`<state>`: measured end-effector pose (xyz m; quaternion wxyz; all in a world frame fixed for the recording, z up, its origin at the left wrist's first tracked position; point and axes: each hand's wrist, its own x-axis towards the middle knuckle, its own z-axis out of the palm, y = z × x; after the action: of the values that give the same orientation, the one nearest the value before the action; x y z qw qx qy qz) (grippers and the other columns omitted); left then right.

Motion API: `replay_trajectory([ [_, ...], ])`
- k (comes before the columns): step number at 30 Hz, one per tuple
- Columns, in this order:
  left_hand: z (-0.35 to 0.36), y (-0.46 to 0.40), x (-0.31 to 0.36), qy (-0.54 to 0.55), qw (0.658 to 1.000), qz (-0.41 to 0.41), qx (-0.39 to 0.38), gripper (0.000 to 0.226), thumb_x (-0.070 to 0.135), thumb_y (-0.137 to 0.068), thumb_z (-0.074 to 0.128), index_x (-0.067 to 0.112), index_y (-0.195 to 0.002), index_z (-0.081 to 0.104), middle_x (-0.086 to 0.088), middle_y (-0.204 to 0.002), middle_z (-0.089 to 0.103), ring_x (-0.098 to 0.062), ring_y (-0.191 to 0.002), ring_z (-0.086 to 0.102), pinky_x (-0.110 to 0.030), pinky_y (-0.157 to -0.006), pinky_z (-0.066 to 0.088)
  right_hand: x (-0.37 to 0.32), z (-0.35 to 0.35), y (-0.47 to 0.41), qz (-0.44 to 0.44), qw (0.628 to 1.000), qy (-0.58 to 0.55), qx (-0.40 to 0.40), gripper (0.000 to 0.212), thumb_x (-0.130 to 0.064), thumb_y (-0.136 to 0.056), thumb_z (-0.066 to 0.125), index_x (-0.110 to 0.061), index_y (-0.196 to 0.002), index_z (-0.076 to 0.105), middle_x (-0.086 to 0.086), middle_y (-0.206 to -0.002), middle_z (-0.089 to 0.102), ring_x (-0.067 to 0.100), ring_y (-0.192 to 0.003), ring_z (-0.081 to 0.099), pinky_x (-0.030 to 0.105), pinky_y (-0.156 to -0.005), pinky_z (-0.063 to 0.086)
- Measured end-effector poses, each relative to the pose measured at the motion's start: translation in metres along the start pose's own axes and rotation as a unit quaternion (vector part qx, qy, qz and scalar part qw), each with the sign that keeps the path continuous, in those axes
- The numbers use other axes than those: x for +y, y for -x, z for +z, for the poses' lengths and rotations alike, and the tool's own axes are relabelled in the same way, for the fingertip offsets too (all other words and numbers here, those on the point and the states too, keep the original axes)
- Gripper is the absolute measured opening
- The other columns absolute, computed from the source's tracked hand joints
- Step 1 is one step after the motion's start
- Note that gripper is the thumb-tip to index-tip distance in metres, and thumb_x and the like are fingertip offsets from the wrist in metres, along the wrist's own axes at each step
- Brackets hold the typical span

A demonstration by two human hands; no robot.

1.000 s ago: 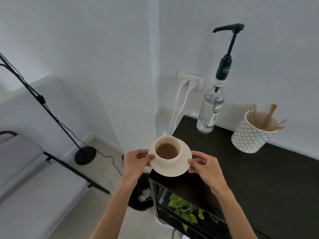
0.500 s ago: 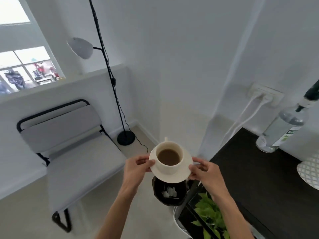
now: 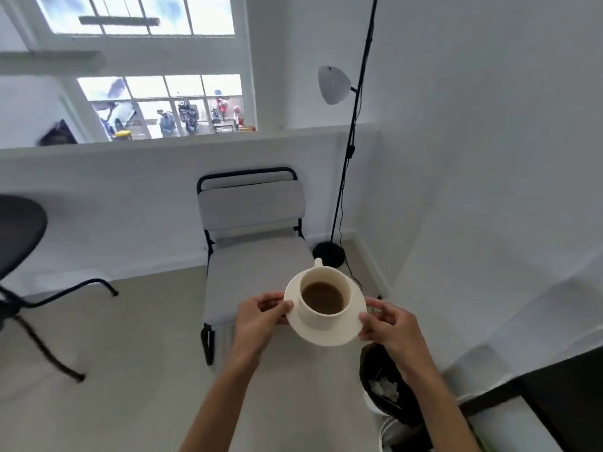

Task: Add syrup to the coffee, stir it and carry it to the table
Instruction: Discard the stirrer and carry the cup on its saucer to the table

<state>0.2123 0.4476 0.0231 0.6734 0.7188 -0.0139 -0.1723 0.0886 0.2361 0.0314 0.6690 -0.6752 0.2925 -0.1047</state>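
Note:
A cream cup point(image 3: 326, 318) full of brown coffee point(image 3: 322, 297) stands on a cream saucer point(image 3: 326, 336), its handle pointing away from me. I hold the saucer in the air in front of me. My left hand point(image 3: 261, 316) pinches its left rim and my right hand point(image 3: 390, 324) pinches its right rim. Below the cup are the floor and a chair seat. The syrup bottle is out of view.
A grey padded chair point(image 3: 254, 223) stands straight ahead against a low white wall. A black floor lamp point(image 3: 346, 158) rises to its right. A round black table point(image 3: 18, 230) sits at the left edge. A dark bin point(image 3: 385, 389) and the dark counter point(image 3: 561, 406) are at lower right.
The view has swung left, away from the counter, bottle and stirrer pot, towards the chair and window. The cup and saucer stay level between both hands, now over the floor.

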Motion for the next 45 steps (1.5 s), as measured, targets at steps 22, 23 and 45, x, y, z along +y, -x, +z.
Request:
replay_trajectory([
  [22,-0.225,-0.002,-0.009,0.073,0.93,-0.015,0.36,0.021,0.006,-0.088,0.077,0.006,-0.109,0.077,-0.007,-0.097,0.081,-0.015,-0.086,0.078,-0.023,-0.069,0.063,-0.048,0.287,-0.093,-0.036,0.925,0.097,-0.365,0.025,-0.008,-0.092,0.071,-0.023,-0.113,0.07,0.006,-0.079,0.079,0.018,-0.07,0.073,0.031,-0.073,0.064],
  [23,-0.232,-0.004,-0.01,0.073,0.925,-0.016,0.373,0.021,0.006,-0.088,0.077,0.005,-0.11,0.077,-0.008,-0.099,0.081,-0.015,-0.086,0.078,-0.023,-0.07,0.063,-0.051,0.299,-0.097,-0.039,0.919,0.1,-0.38,0.026,-0.008,-0.092,0.071,-0.023,-0.113,0.07,0.006,-0.079,0.079,0.016,-0.069,0.073,0.031,-0.073,0.063],
  [45,-0.415,-0.034,-0.024,0.115,0.806,-0.052,0.578,0.017,-0.001,-0.088,0.076,0.0,-0.105,0.077,-0.017,-0.091,0.08,-0.012,-0.07,0.075,-0.02,-0.064,0.062,-0.068,0.577,-0.121,-0.033,0.813,0.139,-0.564,0.026,-0.005,-0.091,0.072,-0.022,-0.111,0.073,0.013,-0.081,0.078,0.017,-0.065,0.071,0.03,-0.072,0.062],
])
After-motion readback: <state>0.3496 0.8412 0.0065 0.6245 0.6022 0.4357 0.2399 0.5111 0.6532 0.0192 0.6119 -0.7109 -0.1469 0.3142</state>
